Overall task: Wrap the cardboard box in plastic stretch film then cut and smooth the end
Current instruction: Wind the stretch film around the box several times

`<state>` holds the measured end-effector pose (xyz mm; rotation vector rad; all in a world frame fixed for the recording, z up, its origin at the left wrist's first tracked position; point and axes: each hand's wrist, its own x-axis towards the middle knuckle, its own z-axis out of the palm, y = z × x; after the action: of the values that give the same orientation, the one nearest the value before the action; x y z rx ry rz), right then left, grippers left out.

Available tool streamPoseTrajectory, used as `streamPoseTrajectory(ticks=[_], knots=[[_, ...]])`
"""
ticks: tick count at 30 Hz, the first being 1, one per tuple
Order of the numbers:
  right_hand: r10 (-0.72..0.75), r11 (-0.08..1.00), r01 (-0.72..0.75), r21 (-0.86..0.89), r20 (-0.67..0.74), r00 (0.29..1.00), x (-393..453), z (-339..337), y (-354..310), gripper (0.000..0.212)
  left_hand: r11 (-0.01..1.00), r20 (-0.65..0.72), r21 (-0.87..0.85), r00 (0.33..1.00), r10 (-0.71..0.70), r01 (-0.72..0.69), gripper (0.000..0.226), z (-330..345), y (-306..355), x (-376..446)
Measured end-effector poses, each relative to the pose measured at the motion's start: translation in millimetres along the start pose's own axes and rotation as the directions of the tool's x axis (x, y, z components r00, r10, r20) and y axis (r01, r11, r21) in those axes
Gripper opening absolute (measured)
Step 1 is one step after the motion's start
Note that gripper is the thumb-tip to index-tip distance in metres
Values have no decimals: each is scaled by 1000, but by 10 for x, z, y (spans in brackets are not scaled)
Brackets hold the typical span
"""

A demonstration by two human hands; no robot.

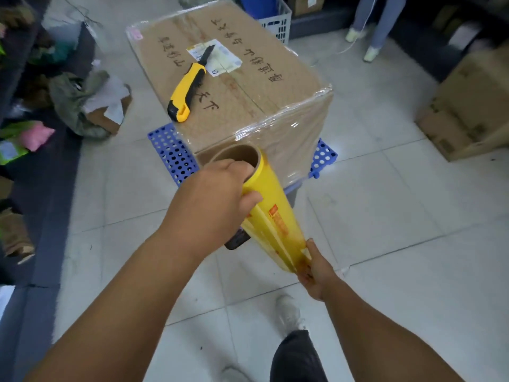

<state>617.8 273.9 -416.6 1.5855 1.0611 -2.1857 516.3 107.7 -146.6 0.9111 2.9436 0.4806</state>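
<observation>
A large cardboard box [242, 86] with handwritten characters and a shipping label stands on a blue perforated pallet [172, 154]. Clear film covers its near right side and corner. A yellow roll of stretch film [271, 210] is held upright in front of the box. My left hand [217, 199] grips its top end, fingers hooked into the cardboard core and thumb on the outside. My right hand [316, 268] holds the roll's lower end. A yellow and black utility knife [188, 88] lies on the box top with its blade out.
Bags and clothing [82, 103] are piled along the left. More cardboard boxes [468, 111] stand at the right. A white crate [278, 20] sits behind the box, and another person's legs [371, 26] are at the far right. My feet stand on pale floor tiles.
</observation>
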Motion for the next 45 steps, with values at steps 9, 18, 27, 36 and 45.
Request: streamPoseTrajectory(ticks=[9, 18, 27, 36, 45], knots=[[-5, 988, 13, 152, -51, 999, 0, 74, 381, 75, 996, 1, -22, 996, 85, -85, 23, -31, -220, -104], [-23, 973, 44, 228, -91, 996, -140, 181, 566, 82, 991, -5, -70, 993, 116, -116, 24, -87, -417, -166], [-50, 944, 102, 313, -169, 984, -293, 607, 958, 77, 957, 9, -70, 959, 282, -281, 26, -248, -855, -226], [-46, 930, 104, 352, -169, 985, -256, 1076, 1228, 82, 930, 26, -66, 931, 363, -361, 27, -441, -1255, -114], [-21, 902, 89, 422, -162, 986, -143, 1471, 1329, 73, 924, 23, -35, 924, 383, -382, 25, -500, -1424, -134]])
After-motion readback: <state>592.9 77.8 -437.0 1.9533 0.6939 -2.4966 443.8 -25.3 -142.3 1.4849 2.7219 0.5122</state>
